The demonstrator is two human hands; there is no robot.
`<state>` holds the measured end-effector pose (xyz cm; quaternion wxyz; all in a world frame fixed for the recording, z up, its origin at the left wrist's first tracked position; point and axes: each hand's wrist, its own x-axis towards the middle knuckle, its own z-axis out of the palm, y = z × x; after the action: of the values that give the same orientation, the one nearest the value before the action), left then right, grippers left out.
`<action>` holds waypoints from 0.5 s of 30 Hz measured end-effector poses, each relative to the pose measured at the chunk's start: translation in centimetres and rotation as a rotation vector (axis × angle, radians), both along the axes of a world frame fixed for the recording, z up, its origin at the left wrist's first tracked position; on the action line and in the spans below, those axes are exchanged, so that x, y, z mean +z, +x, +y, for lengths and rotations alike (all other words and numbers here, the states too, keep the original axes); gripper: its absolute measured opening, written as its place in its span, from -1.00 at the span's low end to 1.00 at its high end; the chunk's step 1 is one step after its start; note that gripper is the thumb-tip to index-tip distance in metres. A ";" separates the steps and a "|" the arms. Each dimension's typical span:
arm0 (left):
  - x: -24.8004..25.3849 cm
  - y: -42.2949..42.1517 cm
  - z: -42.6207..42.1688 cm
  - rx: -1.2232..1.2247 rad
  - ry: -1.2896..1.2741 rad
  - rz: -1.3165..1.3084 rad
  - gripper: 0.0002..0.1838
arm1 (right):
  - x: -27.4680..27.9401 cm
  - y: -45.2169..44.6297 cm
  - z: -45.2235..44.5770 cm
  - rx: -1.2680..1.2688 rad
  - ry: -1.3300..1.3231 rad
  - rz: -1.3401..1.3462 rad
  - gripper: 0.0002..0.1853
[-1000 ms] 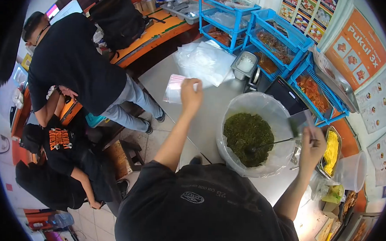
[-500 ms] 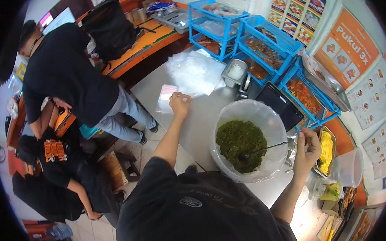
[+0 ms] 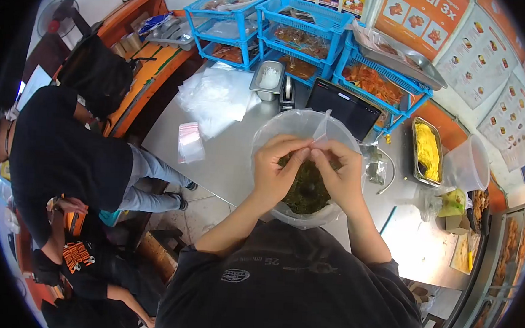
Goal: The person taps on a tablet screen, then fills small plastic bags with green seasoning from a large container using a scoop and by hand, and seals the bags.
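Both hands meet above a plastic-lined tub (image 3: 259, 190) of dark green paste (image 3: 306, 193). My left hand (image 3: 283, 165) and my right hand (image 3: 338, 171) pinch, fingertips nearly touching, at the edge of a small clear plastic bag (image 3: 322, 130) that points away from me. Much of the paste is hidden beneath my hands, and the ladle in it cannot be made out. To the left of the tub lies a stack of small pink-edged plastic bags (image 3: 189, 142). Beyond it spreads a pile of larger clear bags (image 3: 212, 99).
Blue basket racks (image 3: 305, 24) line the back behind a black tablet (image 3: 344, 109), a metal container (image 3: 267, 80) and a tape dispenser (image 3: 287, 94). A tray of yellow food (image 3: 427, 152) and a clear tub (image 3: 467, 163) stand right. A co-worker (image 3: 73, 148) stands left, others lower.
My left hand has come from the small bag stack and my right hand from the tub's right side, meeting over the paste with a small bag. The view has shifted right.
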<state>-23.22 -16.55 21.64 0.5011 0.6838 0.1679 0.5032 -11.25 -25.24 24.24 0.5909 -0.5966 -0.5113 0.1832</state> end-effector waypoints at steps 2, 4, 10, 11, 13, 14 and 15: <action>-0.6 0.2 -0.3 -0.018 -0.032 -0.032 -0.83 | -0.4 0.3 0.0 -0.003 0.013 0.003 -0.91; -0.5 0.1 -0.6 -0.026 -0.074 -0.008 -0.86 | 0.0 0.5 -0.4 -0.016 -0.037 -0.040 -0.93; 1.4 -1.3 -0.8 -0.024 0.023 0.325 -0.84 | -0.5 0.4 -0.7 0.005 -0.183 -0.240 -0.96; 0.9 -1.3 -0.5 -0.044 0.056 0.392 -0.82 | -0.6 0.4 -0.7 0.024 -0.185 -0.298 -0.96; -0.4 -1.5 0.3 -0.192 -0.074 0.461 -0.80 | -1.1 0.3 -0.6 0.046 -0.205 -0.305 -0.95; -0.5 -1.6 0.6 -0.266 -0.136 0.493 -0.78 | -1.3 0.3 -0.5 0.057 -0.212 -0.310 -0.95; -0.5 -1.7 0.7 -0.293 -0.183 0.469 -0.77 | -1.2 0.3 -0.5 0.062 -0.226 -0.287 -0.95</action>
<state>-24.95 -15.86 21.16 0.5756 0.7502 0.2233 0.2365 -10.92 -25.77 23.02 0.4351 -0.6632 -0.5846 0.1709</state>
